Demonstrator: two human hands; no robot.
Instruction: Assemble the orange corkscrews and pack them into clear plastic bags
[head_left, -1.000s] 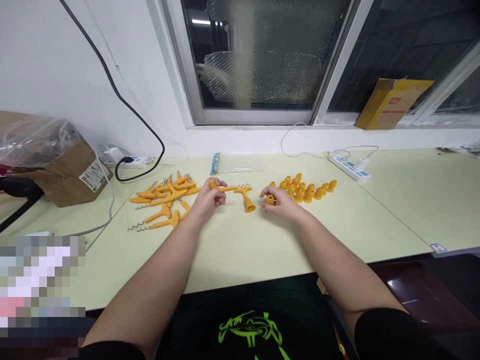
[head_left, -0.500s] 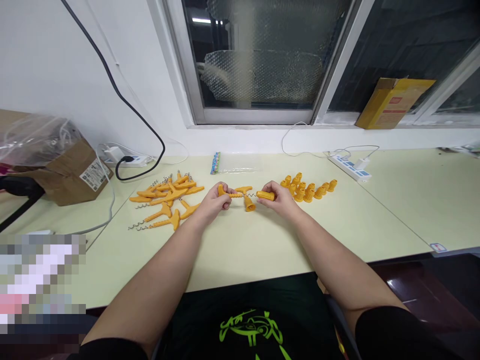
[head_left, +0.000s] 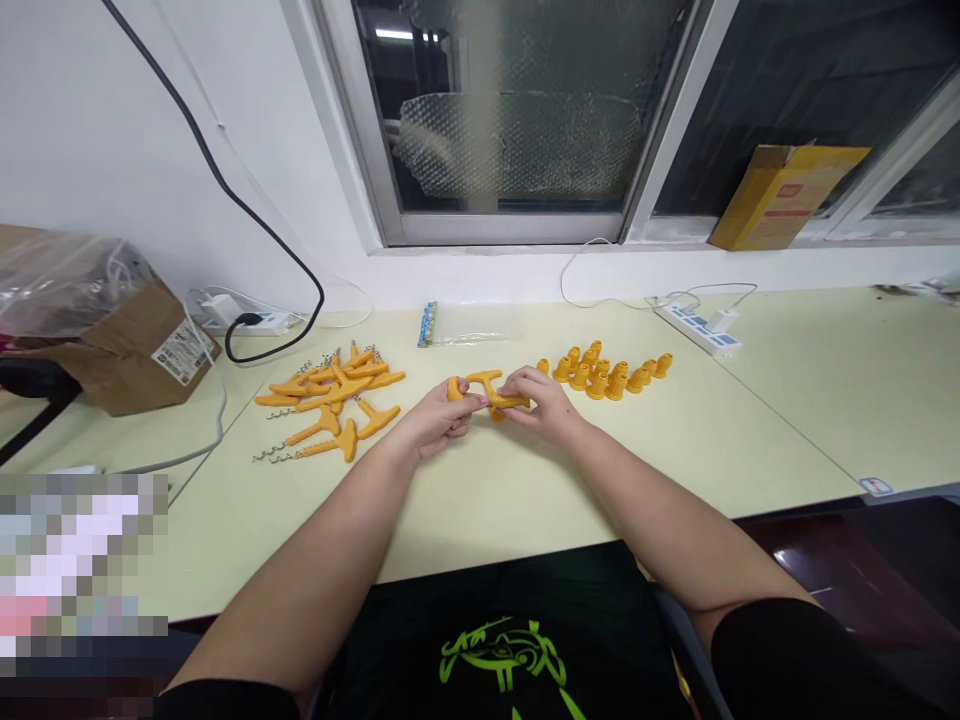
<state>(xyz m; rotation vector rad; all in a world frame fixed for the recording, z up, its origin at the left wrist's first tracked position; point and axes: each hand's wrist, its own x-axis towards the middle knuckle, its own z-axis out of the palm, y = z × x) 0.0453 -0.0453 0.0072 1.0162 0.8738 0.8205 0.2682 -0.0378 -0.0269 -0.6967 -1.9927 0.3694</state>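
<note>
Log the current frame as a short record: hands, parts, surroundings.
left hand: holds a yellow-handled corkscrew
right hand: holds a yellow cap, pointing at the left hand
metal spiral between hands: hidden
beyond the hands: another yellow T-handle, partly covered
left of hands: loose pile of corkscrews, several spirals bare
right of hands: group of yellow caps, standing
back of table: clear plastic bag
windowsill: yellow carton, leaning

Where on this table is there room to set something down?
Bare tabletop lies between left forearm and right forearm, and right of the yellow caps and white power strip. Crowded: the corkscrew pile, and around left hand and right hand.
</note>
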